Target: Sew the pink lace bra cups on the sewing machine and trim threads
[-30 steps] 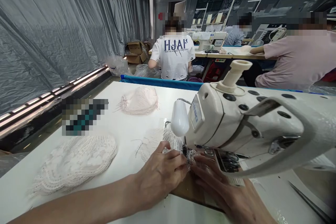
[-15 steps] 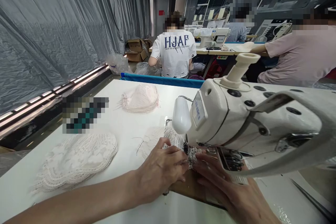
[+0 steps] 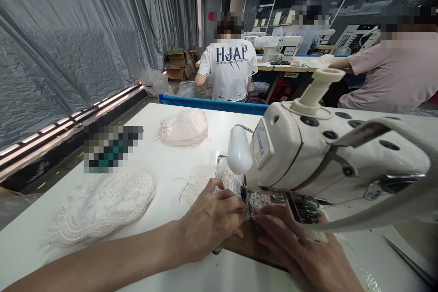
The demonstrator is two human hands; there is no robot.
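Observation:
My left hand (image 3: 208, 221) lies on a white lace piece (image 3: 224, 181) at the needle of the white sewing machine (image 3: 328, 164), fingers curled and pressed down on the lace. My right hand (image 3: 301, 248) rests flat under the machine arm, fingers stretched toward the needle and touching the same lace. The lace runs under the presser foot and spreads out to the left of the machine. A brown board (image 3: 249, 246) shows beneath my hands.
A stack of white lace pieces (image 3: 102, 207) lies at the near left of the white table (image 3: 164, 164), a pinkish stack (image 3: 186, 128) farther back. Co-workers sit at other sewing tables beyond a blue edge (image 3: 212, 105). Grey plastic sheeting hangs on the left.
Both hands stay at the needle; the lace has crept slightly through the machine. The view has shifted a little, otherwise nothing moved.

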